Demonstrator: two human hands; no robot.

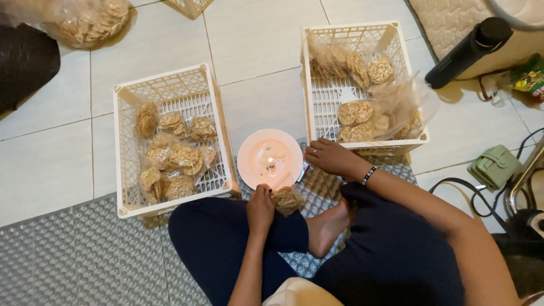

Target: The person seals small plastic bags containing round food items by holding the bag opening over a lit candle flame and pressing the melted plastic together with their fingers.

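Crates come first: left crate (127, 170) holds sealed cracker packs, right crate (309, 96) loose ones. Between them, my pink plate (252, 170) carries a lit candle (271, 164). My left hand (260, 207) grips a cracker bag (288, 199) near it; my right hand (331, 157) rests relaxed, empty. Risk: flame could melt through the plastic.

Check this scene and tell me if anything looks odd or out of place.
A lit candle burns on a pink plate set on the floor, close to the plastic cracker bag in the left hand. Open flame beside thin plastic stands out. Nothing looks spilled.
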